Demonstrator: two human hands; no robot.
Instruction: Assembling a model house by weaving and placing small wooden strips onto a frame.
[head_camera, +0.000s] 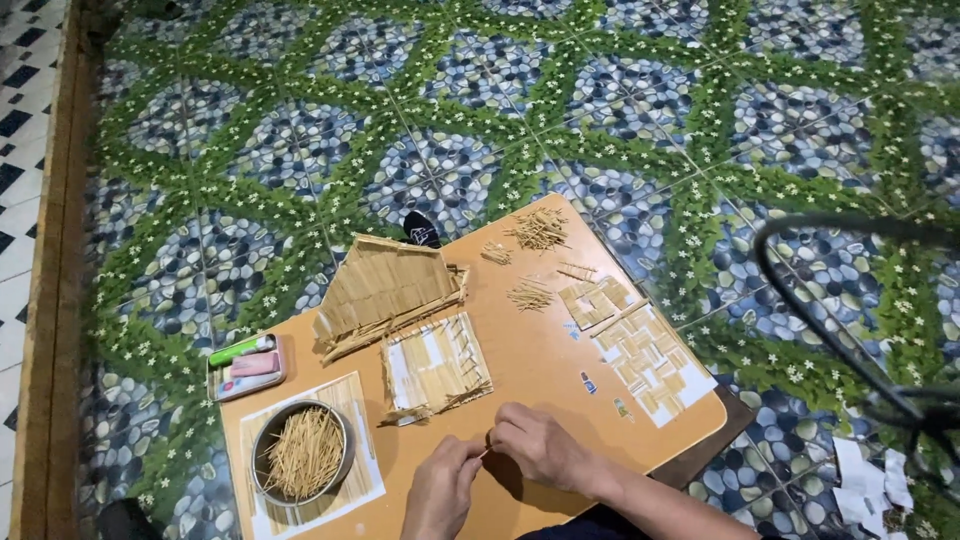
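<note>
My left hand (440, 490) and my right hand (540, 445) meet at the near edge of a low wooden table (545, 360), fingertips pinched together on a thin toothpick (487, 453). Just beyond them lies a flat panel of glued sticks on white paper (435, 365). Behind it stands a small model house of sticks (385, 290) with a sloped roof. A round metal bowl (300, 452) full of toothpicks sits left of my left hand.
A woven stick panel on paper (652, 362), smaller stick pieces (592, 298) and loose stick piles (540, 230) lie at right. A tray with a green tube (245, 365) sits left. Black cable (830, 310) loops at right over the patterned tile floor (300, 130).
</note>
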